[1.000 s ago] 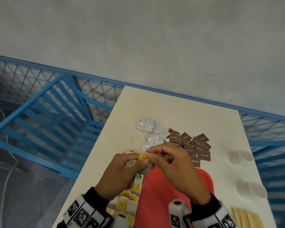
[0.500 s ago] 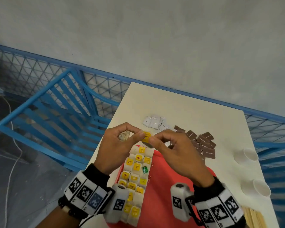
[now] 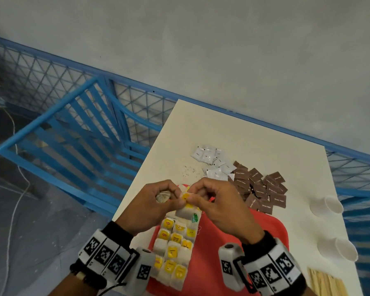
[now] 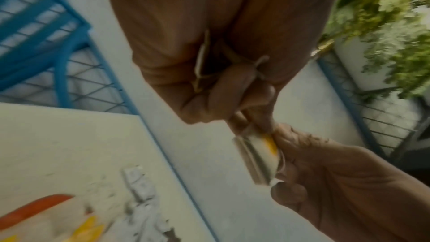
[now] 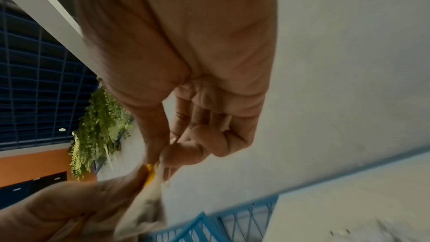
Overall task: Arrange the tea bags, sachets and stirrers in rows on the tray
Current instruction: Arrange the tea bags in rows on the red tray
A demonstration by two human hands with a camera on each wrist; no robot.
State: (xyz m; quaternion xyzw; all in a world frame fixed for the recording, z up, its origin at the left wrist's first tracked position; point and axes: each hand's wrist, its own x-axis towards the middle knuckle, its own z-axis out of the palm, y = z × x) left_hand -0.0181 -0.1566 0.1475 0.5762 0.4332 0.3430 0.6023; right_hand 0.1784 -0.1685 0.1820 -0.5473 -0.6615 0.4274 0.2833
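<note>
Both hands hold one tea bag (image 3: pixel 186 208) by its yellow tag over the far left end of the red tray (image 3: pixel 226 233). My left hand (image 3: pixel 179 199) pinches the tag from the left and keeps a second, crumpled tea bag (image 3: pixel 162 197) in its palm. My right hand (image 3: pixel 193 198) pinches the tag from the right. In the left wrist view the left hand (image 4: pixel 246 117) and the tea bag (image 4: pixel 260 157) are blurred. The right wrist view shows the right hand (image 5: pixel 167 157) pinching at the yellow tag. Rows of tea bags (image 3: pixel 175 244) fill the tray's left side.
White sachets (image 3: pixel 212 161) and brown sachets (image 3: pixel 261 186) lie in heaps on the cream table (image 3: pixel 233 129) beyond the tray. Two paper cups (image 3: pixel 327 205) (image 3: pixel 338 249) lie on their sides at the right. Wooden stirrers (image 3: pixel 325 283) are at the near right corner. A blue railing borders the table.
The hands kept the tea bag between them. Half a second ago they were just past the tray's far end; now they are back over the top of the tea bag rows.
</note>
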